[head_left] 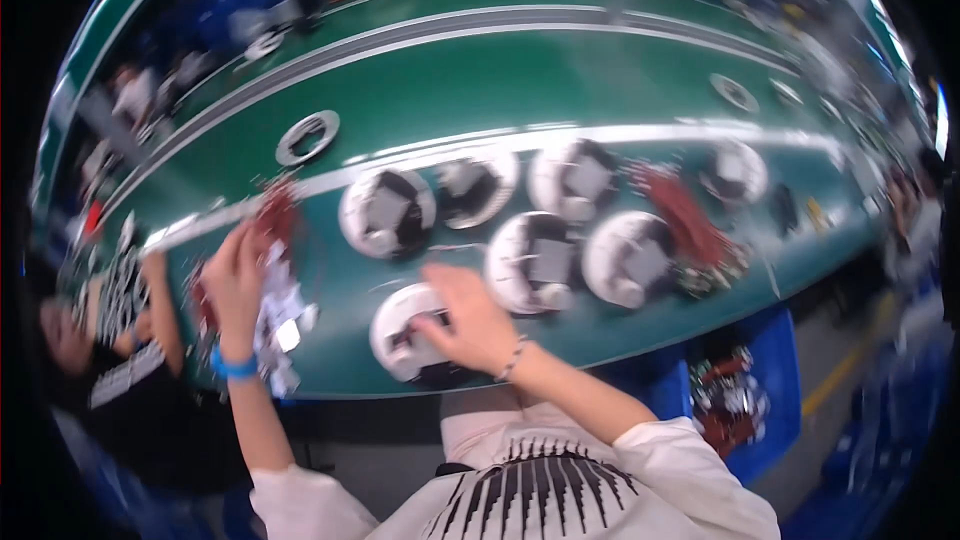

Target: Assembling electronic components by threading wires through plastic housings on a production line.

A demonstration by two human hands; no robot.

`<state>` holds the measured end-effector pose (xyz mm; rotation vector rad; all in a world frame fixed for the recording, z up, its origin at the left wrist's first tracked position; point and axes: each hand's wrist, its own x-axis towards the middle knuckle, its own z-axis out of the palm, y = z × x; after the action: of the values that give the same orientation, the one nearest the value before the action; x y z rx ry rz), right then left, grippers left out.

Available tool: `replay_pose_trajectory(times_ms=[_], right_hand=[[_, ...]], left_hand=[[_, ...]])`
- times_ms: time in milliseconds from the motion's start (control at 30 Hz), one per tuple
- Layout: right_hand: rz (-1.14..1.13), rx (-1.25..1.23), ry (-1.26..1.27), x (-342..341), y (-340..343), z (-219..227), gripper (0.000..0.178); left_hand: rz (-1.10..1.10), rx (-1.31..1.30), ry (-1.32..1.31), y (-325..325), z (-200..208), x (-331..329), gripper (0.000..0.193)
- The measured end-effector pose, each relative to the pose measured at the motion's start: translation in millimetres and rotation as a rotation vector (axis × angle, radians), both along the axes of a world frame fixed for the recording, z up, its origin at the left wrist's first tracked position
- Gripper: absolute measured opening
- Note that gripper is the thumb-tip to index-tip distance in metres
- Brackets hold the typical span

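My right hand point(474, 322) is over a round white disc-shaped part point(393, 318) near the table's front edge. Its thumb and fingers are apart; the thumb lies over the dark middle of the disc. My left hand point(236, 280), with a blue band at the wrist, is raised beside a bundle of red wires point(278, 208). Motion smears its fingers, so whether they grip a wire does not show. White pieces point(283, 315) lie right of that wrist. Several similar discs with black and white middles, among them one disc point(530, 275), stand beyond my right hand.
Another red wire bundle point(685, 215) lies right of the discs. Behind runs a green conveyor belt point(450, 70) carrying a white ring point(307, 138). A blue bin point(785, 380) with parts stands below the table at right. At left, a co-worker's arm point(163, 310) reaches in.
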<state>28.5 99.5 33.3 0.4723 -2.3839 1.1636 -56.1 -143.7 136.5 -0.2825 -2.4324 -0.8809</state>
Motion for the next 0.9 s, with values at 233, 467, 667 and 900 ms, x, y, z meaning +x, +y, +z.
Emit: replay_pose_trajectory(times_ms=[233,467,667,900], right_hand=[[-0.188,0.01,0.187,67,60,26,0.031],[-0.965,0.448,0.018,58,269,26,0.016],[-0.853,0.513,-0.472,24,303,13,0.016],[-0.91,0.31,-0.418,43,323,33,0.009]], left_hand=[[-0.037,0.482,-0.242,-19,-81,57,0.022],[-0.015,0.564,-0.209,-13,-78,63,0.025],[0.076,0.564,-0.217,-26,-96,74,0.027],[0.177,0.598,-0.176,-27,-121,92,0.029]])
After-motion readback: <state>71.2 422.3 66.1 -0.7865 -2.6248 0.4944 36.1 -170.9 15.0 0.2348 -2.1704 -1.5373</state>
